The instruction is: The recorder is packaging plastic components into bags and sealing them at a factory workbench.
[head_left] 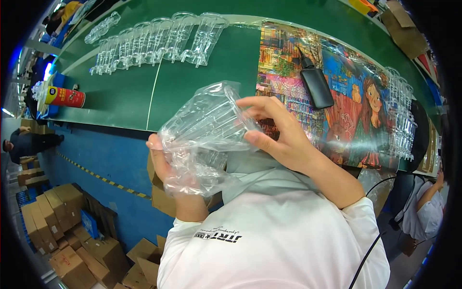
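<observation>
Green tabletop (110,94) stretches out before me. Over its near edge, the left hand (164,166) clasps a clear bag (202,115); the right hand (284,132), thumb and fingers apart, touches its other end. Beyond, a black bottle (317,86) rests on a colourful mat (284,70), clear plastic pieces (164,41) line up toward the far edge, and a red can (66,97) sits near the left edge.
</observation>
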### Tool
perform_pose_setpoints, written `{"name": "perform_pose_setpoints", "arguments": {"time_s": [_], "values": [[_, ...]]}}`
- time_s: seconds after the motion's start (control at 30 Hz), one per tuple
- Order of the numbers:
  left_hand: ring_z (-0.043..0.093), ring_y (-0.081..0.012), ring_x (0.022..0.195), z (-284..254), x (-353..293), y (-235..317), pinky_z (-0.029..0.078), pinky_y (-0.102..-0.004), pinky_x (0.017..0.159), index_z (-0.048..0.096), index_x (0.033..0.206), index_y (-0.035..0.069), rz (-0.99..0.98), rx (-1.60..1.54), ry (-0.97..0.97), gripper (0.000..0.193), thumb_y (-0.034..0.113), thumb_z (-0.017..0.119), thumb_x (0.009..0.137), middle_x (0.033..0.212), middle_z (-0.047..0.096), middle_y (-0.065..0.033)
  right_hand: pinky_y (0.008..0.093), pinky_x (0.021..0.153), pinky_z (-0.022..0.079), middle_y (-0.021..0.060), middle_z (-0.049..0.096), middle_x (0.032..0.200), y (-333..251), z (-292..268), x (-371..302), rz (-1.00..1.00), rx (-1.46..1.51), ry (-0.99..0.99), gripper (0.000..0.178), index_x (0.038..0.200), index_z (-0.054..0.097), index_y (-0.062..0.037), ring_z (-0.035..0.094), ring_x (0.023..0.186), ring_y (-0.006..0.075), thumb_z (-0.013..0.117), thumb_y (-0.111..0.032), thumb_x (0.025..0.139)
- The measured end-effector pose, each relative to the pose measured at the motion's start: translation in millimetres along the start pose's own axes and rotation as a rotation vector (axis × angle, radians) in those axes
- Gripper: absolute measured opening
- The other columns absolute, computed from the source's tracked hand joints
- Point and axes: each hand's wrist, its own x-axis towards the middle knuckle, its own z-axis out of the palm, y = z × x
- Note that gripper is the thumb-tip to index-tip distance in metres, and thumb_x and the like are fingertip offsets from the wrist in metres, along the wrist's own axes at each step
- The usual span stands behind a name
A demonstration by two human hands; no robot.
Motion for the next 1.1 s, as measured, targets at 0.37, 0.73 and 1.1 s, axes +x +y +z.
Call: {"name": "perform_pose_setpoints", "arguments": {"time_s": [0.37,0.73,1.1], "values": [[0.057,-0.0158,0.074,23.6,7.3,-6.0,0.049,-0.0296,0.062,0.053,0.087,0.009,-0.149,-0.061,0.085,0.023,0.032,0.054,0.090,0.090,0.059,-0.0062,0.0195,0.061,0.038,0.0026,0.065,0.090,3.8,-20.3,-1.0,0.167,-0.207,-0.031,0.016,0.093,0.065,-0.0047,0.050,0.071,0.0073,0.068,-0.013,0.080],[0.056,-0.0172,0.078,-26.1,20.3,60.1,0.050,-0.0346,0.067,0.043,0.079,0.008,0.556,0.373,0.146,0.010,0.000,0.050,0.078,0.083,0.054,-0.0078,0.0255,0.062,0.042,0.0039,0.064,0.078,67.9,-84.7,111.9,0.152,-0.358,-0.047,0.021,0.095,0.068,-0.0059,0.054,0.069,0.0072,0.062,-0.023,0.086],[0.040,-0.0087,0.051,-309.5,-3.9,35.8,0.032,-0.0225,0.044,0.052,0.078,0.010,-0.424,0.534,0.259,0.026,0.035,0.053,0.088,0.062,0.043,0.0018,0.0230,0.062,0.043,0.0010,0.063,0.088,121.7,-79.9,185.5,0.381,-0.207,-0.357,0.021,0.097,0.064,-0.0045,0.054,0.072,0.0080,0.061,-0.024,0.088]]}}
